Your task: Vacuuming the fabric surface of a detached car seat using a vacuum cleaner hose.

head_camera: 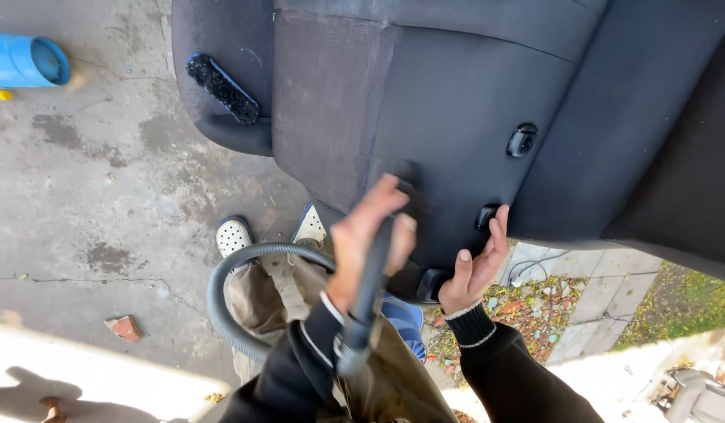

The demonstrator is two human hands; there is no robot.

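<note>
A dark fabric car seat (456, 102) stands on the concrete ground in front of me. My left hand (368, 235) grips a dark vacuum nozzle tube (370, 294) whose tip presses against the seat's fabric near its lower edge. A grey ribbed hose (221, 301) loops from the tube around my leg. My right hand (476, 262) holds the seat's lower edge beside a black plastic fitting (485, 215), fingers curled over the rim.
A black brush (223, 88) lies on the seat's side cushion. A blue plastic container (25, 60) lies on the ground at upper left. A brick fragment (126, 327) sits on the concrete. My white perforated shoes (234, 235) stand below the seat. Paving and debris (535, 305) lie at right.
</note>
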